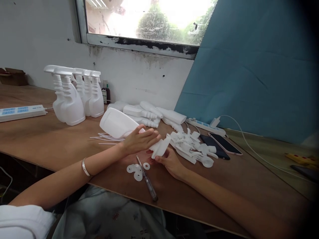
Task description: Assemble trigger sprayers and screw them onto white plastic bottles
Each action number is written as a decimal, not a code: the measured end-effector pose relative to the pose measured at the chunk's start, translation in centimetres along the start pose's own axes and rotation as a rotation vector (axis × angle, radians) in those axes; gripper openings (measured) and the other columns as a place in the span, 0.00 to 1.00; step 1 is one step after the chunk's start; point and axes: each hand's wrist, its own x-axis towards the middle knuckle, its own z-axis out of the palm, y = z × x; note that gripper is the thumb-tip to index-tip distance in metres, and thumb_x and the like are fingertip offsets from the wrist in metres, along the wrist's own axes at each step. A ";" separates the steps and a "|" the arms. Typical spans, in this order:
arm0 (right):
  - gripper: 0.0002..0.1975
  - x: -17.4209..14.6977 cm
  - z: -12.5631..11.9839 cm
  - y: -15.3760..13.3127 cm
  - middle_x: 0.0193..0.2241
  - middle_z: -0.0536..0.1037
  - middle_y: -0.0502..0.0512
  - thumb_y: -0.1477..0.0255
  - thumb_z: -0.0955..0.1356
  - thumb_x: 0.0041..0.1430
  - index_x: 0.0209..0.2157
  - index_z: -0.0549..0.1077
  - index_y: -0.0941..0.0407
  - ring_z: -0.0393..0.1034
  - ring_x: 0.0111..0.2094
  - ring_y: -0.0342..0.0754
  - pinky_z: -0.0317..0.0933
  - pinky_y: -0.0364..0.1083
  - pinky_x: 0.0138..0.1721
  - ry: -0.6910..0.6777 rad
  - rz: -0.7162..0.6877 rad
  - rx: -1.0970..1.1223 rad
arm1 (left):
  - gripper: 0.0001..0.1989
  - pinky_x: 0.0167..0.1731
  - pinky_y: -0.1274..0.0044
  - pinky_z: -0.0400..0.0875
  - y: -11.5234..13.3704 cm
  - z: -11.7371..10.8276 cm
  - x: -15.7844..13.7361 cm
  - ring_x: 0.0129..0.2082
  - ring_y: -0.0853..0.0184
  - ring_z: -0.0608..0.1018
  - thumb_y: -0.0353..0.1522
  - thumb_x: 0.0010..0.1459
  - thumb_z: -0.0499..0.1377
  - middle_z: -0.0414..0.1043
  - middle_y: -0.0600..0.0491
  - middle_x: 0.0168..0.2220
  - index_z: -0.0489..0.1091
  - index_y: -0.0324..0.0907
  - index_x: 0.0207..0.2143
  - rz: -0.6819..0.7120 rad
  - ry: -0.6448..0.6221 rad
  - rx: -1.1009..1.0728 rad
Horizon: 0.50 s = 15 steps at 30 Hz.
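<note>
A white spray bottle (117,123) lies tilted above the table, its base to the left and its neck toward my hands. My left hand (141,139) lies flat across the neck, fingers stretched out and not wrapped round it. The white spray head (161,147) at the bottle's right end is gripped by my right hand (171,162), its fingers partly hidden behind it. The joint between head and bottle is covered by my left hand. Below are several white ring washers (138,176) and a screwdriver (149,186) with a clear handle. Thin white tubes (104,136) lie under the bottle.
Assembled spray bottles (72,106) stand at the left, near a power strip (22,113). Empty-necked white bottles (149,113) are heaped by the wall. Loose spray heads (191,146) are piled at the right, beside two phones (225,143) and another power strip (206,126) with a cable.
</note>
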 end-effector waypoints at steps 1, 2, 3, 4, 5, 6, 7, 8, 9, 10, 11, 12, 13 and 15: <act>0.19 0.0 0.0 -0.1 0.30 0.77 0.53 0.65 0.75 0.37 0.33 0.73 0.58 0.72 0.28 0.47 0.68 0.48 0.32 -0.033 -0.002 0.004 | 0.14 0.44 0.69 0.55 -0.3 0.0 0.1 0.42 0.68 0.69 0.24 0.56 0.47 0.71 0.55 0.42 0.62 0.43 0.44 -0.078 0.013 -0.029; 0.19 0.0 0.0 -0.2 0.31 0.77 0.54 0.64 0.74 0.39 0.34 0.73 0.58 0.72 0.27 0.46 0.68 0.47 0.31 -0.058 -0.008 0.009 | 0.13 0.43 0.67 0.53 -0.8 -0.2 0.1 0.42 0.67 0.69 0.24 0.55 0.48 0.72 0.54 0.41 0.63 0.43 0.42 -0.160 0.030 -0.057; 0.18 0.0 0.0 -0.3 0.32 0.77 0.54 0.63 0.73 0.41 0.34 0.73 0.58 0.72 0.27 0.45 0.67 0.45 0.31 -0.072 -0.014 0.017 | 0.12 0.42 0.66 0.52 -1.5 -0.4 0.2 0.41 0.65 0.70 0.26 0.53 0.50 0.72 0.53 0.39 0.63 0.42 0.41 -0.242 0.049 -0.082; 0.17 0.0 0.0 -0.3 0.32 0.77 0.54 0.62 0.73 0.42 0.33 0.73 0.58 0.72 0.27 0.44 0.67 0.45 0.30 -0.077 -0.016 0.025 | 0.11 0.41 0.65 0.51 -2.2 -0.6 0.1 0.40 0.63 0.70 0.27 0.50 0.51 0.73 0.52 0.36 0.62 0.42 0.39 -0.320 0.073 -0.098; 0.17 0.0 0.0 -0.4 0.32 0.77 0.54 0.62 0.72 0.43 0.33 0.73 0.57 0.72 0.27 0.44 0.67 0.44 0.30 -0.077 -0.015 0.034 | 0.11 0.40 0.65 0.50 -3.0 -0.9 0.1 0.38 0.62 0.70 0.28 0.48 0.52 0.73 0.52 0.34 0.62 0.43 0.37 -0.385 0.113 -0.101; 0.16 0.0 0.0 -0.5 0.31 0.77 0.53 0.61 0.72 0.44 0.33 0.73 0.57 0.72 0.26 0.43 0.67 0.43 0.29 -0.074 -0.010 0.041 | 0.10 0.40 0.64 0.50 -3.8 -1.2 -0.1 0.37 0.61 0.71 0.28 0.47 0.52 0.72 0.52 0.31 0.62 0.43 0.35 -0.447 0.155 -0.094; 0.15 0.0 0.0 -0.5 0.29 0.77 0.53 0.61 0.71 0.45 0.32 0.73 0.57 0.72 0.25 0.42 0.66 0.43 0.28 -0.074 -0.001 0.043 | 0.09 0.40 0.64 0.49 -4.6 -1.4 -0.2 0.36 0.61 0.71 0.28 0.45 0.52 0.72 0.53 0.29 0.61 0.43 0.33 -0.510 0.194 -0.080; 0.15 0.0 0.0 -0.5 0.26 0.77 0.52 0.61 0.71 0.45 0.31 0.73 0.58 0.72 0.24 0.42 0.66 0.42 0.27 -0.073 0.008 0.041 | 0.09 0.40 0.65 0.49 -5.4 -1.6 -0.5 0.35 0.61 0.71 0.28 0.44 0.52 0.71 0.54 0.27 0.60 0.43 0.31 -0.567 0.216 -0.067; 0.15 0.0 -0.1 -0.5 0.25 0.77 0.51 0.61 0.71 0.45 0.31 0.73 0.58 0.71 0.23 0.42 0.65 0.41 0.26 -0.072 0.017 0.039 | 0.08 0.40 0.65 0.49 -6.1 -1.8 -0.7 0.34 0.61 0.71 0.27 0.42 0.53 0.69 0.55 0.25 0.59 0.43 0.29 -0.623 0.226 -0.054; 0.15 0.0 -0.1 -0.5 0.23 0.76 0.51 0.61 0.71 0.46 0.30 0.73 0.58 0.71 0.22 0.42 0.65 0.41 0.25 -0.069 0.024 0.037 | 0.08 0.40 0.65 0.49 -6.7 -2.0 -1.0 0.34 0.62 0.71 0.27 0.41 0.53 0.68 0.56 0.24 0.58 0.43 0.27 -0.669 0.233 -0.045; 0.15 0.1 -0.1 -0.4 0.22 0.76 0.51 0.61 0.71 0.46 0.30 0.73 0.58 0.71 0.21 0.41 0.64 0.41 0.24 -0.067 0.028 0.036 | 0.08 0.40 0.66 0.49 -7.2 -2.1 -1.2 0.33 0.62 0.71 0.27 0.40 0.53 0.67 0.56 0.24 0.57 0.43 0.27 -0.704 0.236 -0.044; 0.15 0.1 -0.1 -0.4 0.22 0.76 0.51 0.61 0.70 0.47 0.30 0.72 0.58 0.71 0.21 0.41 0.64 0.40 0.24 -0.065 0.031 0.037 | 0.09 0.40 0.66 0.49 -7.6 -2.1 -1.4 0.33 0.61 0.71 0.28 0.39 0.54 0.66 0.56 0.24 0.57 0.43 0.26 -0.732 0.240 -0.048; 0.14 0.1 -0.2 -0.3 0.21 0.76 0.51 0.61 0.70 0.47 0.30 0.72 0.58 0.71 0.20 0.41 0.64 0.40 0.23 -0.064 0.031 0.038 | 0.10 0.40 0.66 0.49 -7.9 -2.2 -1.6 0.33 0.61 0.71 0.28 0.39 0.54 0.66 0.56 0.24 0.56 0.43 0.27 -0.756 0.241 -0.057; 0.14 0.1 -0.2 -0.3 0.21 0.76 0.50 0.61 0.70 0.48 0.30 0.72 0.58 0.71 0.20 0.41 0.63 0.40 0.23 -0.065 0.030 0.038 | 0.10 0.40 0.66 0.49 -8.5 -2.2 -1.8 0.34 0.60 0.70 0.29 0.39 0.55 0.65 0.55 0.25 0.56 0.43 0.27 -0.811 0.234 -0.078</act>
